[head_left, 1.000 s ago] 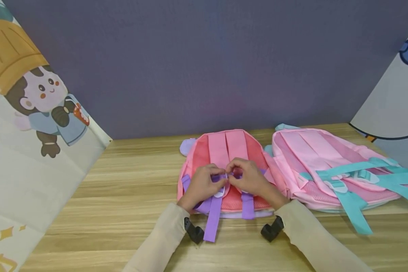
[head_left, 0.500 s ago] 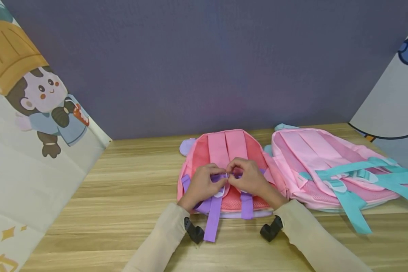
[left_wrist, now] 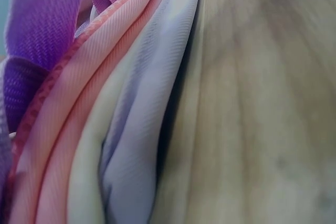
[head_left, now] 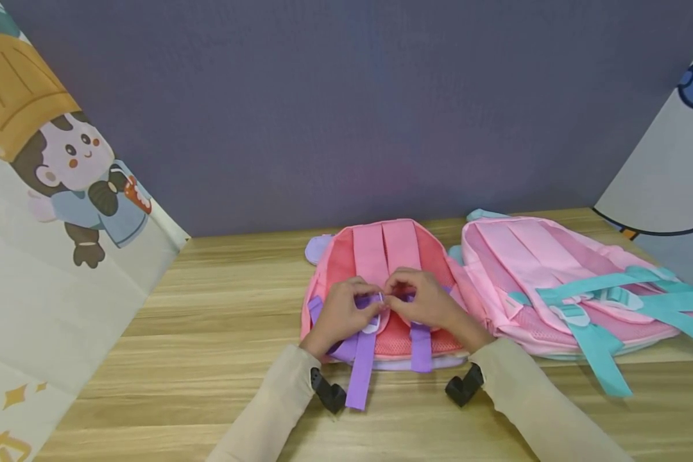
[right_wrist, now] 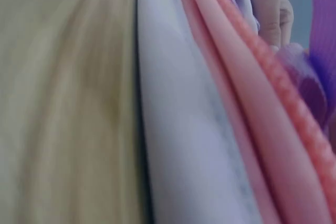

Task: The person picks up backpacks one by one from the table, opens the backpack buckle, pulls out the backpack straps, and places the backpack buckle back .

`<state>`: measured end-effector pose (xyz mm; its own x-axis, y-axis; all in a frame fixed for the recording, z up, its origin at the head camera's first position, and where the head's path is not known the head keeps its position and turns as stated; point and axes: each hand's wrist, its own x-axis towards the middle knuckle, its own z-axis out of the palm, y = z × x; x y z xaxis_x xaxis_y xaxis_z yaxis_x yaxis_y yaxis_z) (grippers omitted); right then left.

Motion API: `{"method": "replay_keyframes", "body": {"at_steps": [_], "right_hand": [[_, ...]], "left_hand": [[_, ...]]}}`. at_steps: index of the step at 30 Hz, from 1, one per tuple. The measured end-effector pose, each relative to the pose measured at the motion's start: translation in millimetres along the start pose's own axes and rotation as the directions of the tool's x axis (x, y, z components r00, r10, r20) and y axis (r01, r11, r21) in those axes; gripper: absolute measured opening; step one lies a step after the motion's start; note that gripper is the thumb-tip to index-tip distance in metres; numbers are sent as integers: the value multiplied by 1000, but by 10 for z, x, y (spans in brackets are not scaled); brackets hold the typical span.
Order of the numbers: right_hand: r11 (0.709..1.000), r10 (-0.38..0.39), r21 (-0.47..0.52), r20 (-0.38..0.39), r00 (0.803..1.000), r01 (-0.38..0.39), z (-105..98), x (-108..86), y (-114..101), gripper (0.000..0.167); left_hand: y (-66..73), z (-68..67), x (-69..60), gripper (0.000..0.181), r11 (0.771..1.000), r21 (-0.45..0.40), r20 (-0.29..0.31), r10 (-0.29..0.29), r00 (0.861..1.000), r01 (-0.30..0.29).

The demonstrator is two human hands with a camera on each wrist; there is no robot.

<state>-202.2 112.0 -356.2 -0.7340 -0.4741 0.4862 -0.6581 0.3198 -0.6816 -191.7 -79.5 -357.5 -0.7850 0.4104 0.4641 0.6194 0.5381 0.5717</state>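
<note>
A coral-pink backpack [head_left: 335,250] lies with its straps up on the table. Over its middle, fingertips of the left hand [head_left: 346,311] and right hand [head_left: 421,298] meet, thumb and forefinger of each pinching at a small white buckle [head_left: 382,298] on purple webbing. Fingers cover most of that buckle. A white strap adjuster [head_left: 372,326] sits below the left fingers, with a purple strap [head_left: 360,378] hanging from it past the bag's edge. Another purple strap [head_left: 421,350] hangs below the right hand. The left wrist view shows only the bag's layered edge [left_wrist: 131,145] and purple webbing.
A light-pink backpack [head_left: 496,256] with turquoise straps [head_left: 603,359] lies against the coral one on the right. Wood-grain tabletop [head_left: 219,333] stretches to the left. A dark panel [head_left: 323,128] stands behind, with printed sheets on both sides.
Both hands stay at the same spot. The fingertips have shifted very slightly, and the white piece between them sits a touch further left.
</note>
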Motion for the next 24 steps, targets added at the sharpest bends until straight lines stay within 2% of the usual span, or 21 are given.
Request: {"method": "replay_keyframes", "body": {"at_steps": [2,8,14,18,24], "right_hand": [[1000,-11,-10,19,1000,11,-25,2,-11,7],[982,-122,-143,32,992,125,-77,15,-26,7],[957,-135,-257,17,991,135,-63,24,-65,12],[953,-150,-273,-39,988,134,-20,16,-68,13],[970,-173,-205,-201,964,131,22,-20,0,16]], "left_hand": [[5,-2,-1,18,1000,1,1,2,1000,-2],[14,-6,-3,16,999,19,-4,27,1000,-27],[-1,1,-1,16,998,55,-19,44,999,-43],[0,6,2,18,998,58,-37,41,998,-39],[10,19,11,16,998,9,-76,59,995,-59]]}}
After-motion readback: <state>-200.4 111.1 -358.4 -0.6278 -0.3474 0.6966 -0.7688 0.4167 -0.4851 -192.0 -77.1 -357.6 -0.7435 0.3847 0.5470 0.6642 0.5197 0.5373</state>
